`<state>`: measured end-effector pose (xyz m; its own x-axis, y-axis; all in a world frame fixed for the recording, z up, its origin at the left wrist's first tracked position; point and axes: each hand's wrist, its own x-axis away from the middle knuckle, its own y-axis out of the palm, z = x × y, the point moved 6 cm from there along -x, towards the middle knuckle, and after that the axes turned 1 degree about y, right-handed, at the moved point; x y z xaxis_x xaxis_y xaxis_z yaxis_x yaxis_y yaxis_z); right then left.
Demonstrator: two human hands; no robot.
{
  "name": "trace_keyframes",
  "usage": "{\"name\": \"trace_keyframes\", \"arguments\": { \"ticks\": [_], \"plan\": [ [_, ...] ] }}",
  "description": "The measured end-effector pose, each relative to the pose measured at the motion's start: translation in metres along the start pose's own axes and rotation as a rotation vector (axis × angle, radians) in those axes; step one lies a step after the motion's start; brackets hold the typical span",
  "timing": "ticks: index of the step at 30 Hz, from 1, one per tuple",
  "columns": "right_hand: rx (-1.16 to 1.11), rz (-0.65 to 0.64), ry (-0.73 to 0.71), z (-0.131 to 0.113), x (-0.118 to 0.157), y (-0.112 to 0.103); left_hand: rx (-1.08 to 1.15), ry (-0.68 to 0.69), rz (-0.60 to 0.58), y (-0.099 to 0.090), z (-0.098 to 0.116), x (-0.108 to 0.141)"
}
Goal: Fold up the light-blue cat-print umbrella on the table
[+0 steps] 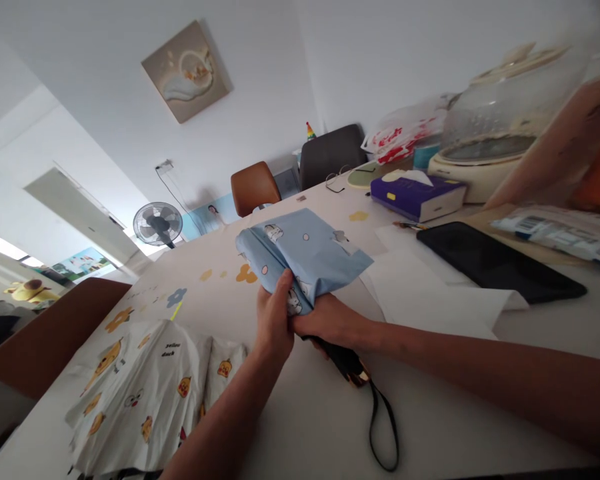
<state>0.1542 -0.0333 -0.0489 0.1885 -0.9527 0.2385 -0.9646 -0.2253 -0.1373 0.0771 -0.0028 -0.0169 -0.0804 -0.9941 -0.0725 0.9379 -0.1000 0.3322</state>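
Note:
A light blue folding umbrella (313,250) with small white animal figures is held above the table, its canopy loosely gathered. My left hand (275,317) grips the gathered canopy fabric, thumb on top. Close beside it, my right hand (333,325) is closed around the umbrella near the base of the canopy; its fingertips are hidden underneath. The black handle (347,363) sticks out below, with gold trim and a dangling black wrist strap (395,440). Left of my forearm lies a white cloth item (155,393) with yellow duck prints, crumpled on the table.
On the right are a black tablet-like slab (500,260), white paper (425,293), a purple tissue box (417,197), and a clear-domed appliance (505,127). Eyeglasses (337,180) lie farther back. Chairs (255,187) and a fan (157,223) stand beyond the table (305,413).

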Motion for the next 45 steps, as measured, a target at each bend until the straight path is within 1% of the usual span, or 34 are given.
{"name": "trace_keyframes", "arguments": {
  "ticks": [4, 6, 8, 10, 13, 17, 20, 23, 27, 29, 32, 37, 40, 43, 45],
  "plan": [
    [0.003, -0.076, 0.015, -0.005, 0.006, 0.003, 0.229, -0.195, 0.060, -0.003, -0.006, -0.005],
    [-0.018, -0.106, 0.029, -0.006, 0.008, 0.004, 0.284, -0.277, 0.103, -0.005, -0.009, -0.005],
    [-0.040, -0.108, 0.058, -0.004, 0.008, 0.006, 0.295, -0.308, 0.120, -0.006, -0.010, -0.005],
    [-0.066, -0.086, 0.064, -0.003, 0.007, 0.007, 0.289, -0.312, 0.117, -0.006, -0.010, -0.006],
    [-0.099, -0.055, 0.008, -0.005, 0.006, 0.007, 0.285, -0.272, 0.127, -0.008, -0.008, -0.007],
    [-0.027, -0.013, -0.075, -0.009, 0.006, 0.003, 0.246, -0.181, 0.194, -0.014, -0.002, -0.008],
    [0.028, 0.013, -0.106, -0.011, 0.006, 0.000, 0.222, -0.135, 0.206, -0.016, 0.001, -0.007],
    [0.001, -0.029, -0.083, -0.010, 0.007, 0.000, 0.221, -0.103, 0.207, -0.017, 0.003, -0.006],
    [-0.173, -0.166, 0.056, -0.006, 0.009, 0.006, 0.212, -0.127, 0.217, -0.017, 0.001, -0.007],
    [-0.270, -0.237, 0.116, -0.006, 0.011, 0.009, 0.218, -0.137, 0.199, -0.016, 0.002, -0.008],
    [-0.366, -0.319, 0.156, -0.005, 0.014, 0.011, 0.263, -0.155, 0.132, -0.012, 0.005, -0.008],
    [-0.478, -0.446, 0.210, -0.002, 0.015, 0.014, 0.324, -0.248, 0.033, -0.006, 0.002, -0.008],
    [-0.497, -0.475, 0.226, -0.001, 0.016, 0.013, 0.319, -0.260, -0.045, -0.003, 0.000, -0.007],
    [-0.493, -0.476, 0.194, -0.003, 0.016, 0.013, 0.322, -0.255, -0.134, 0.001, 0.001, -0.006],
    [-0.486, -0.464, 0.165, -0.005, 0.016, 0.014, 0.334, -0.244, -0.157, 0.002, 0.002, -0.005]
  ]
}}
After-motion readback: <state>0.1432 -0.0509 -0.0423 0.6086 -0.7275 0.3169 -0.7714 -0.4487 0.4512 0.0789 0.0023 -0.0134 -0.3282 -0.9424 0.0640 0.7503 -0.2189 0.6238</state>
